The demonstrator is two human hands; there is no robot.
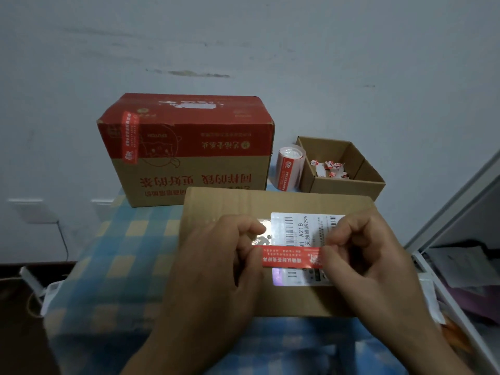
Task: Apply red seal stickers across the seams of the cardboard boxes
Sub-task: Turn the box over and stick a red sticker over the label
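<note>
Sticker stretched between two hands above the near box. The thin red seal sticker with white print [289, 256] runs left to right. The left hand [216, 272] pinches its left end and the right hand [373, 266] pinches its right end, each with the other fingers curled in. The strip lies over the white barcode shipping label [305, 231] on top of the flat brown cardboard box [243, 204], which sits at the near edge of the worktop covered with blue-and-yellow checked cloth [121, 239]. Whether the strip already touches the box cannot be told. As a judgement, the sticker is very light, limp and tacky on one face. It would curl or stick to itself if slackened, so it is best held by its two extreme ends and kept taut. The box top looks stiff enough to press against. At far left stands a red-and-brown printed carton [189, 147] with a red sticker over its left corner [130, 136]. At far right, a roll of red stickers [289, 169] stands just beside a small open brown cardboard box [349, 182] holding torn red-and-white scraps [328, 169].
</note>
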